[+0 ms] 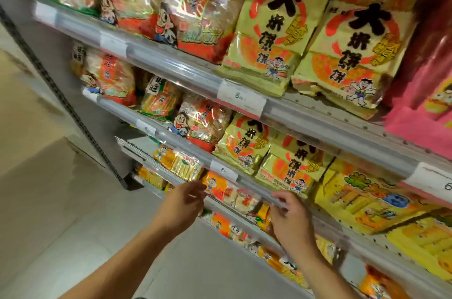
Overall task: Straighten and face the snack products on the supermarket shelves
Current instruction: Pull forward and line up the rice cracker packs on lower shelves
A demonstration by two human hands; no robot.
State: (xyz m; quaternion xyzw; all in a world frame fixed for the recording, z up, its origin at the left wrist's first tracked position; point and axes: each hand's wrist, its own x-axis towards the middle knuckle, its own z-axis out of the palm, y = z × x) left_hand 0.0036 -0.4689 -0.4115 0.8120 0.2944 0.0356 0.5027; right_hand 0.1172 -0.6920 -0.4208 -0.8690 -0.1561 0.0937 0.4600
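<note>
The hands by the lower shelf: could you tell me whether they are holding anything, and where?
The left hand is open beside an orange snack bag, gripping nothing. The right hand has its fingers on the shelf-edge strip; blur hides any pinch.

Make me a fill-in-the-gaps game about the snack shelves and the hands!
1. Both hands reach toward an orange and ____ snack bag.
2. The price tag under the big gold bags shows the number ____.
3. The packs at the far right edge are ____.
4. The left hand holds ____.

Missing words: white; 8; pink; nothing
</note>
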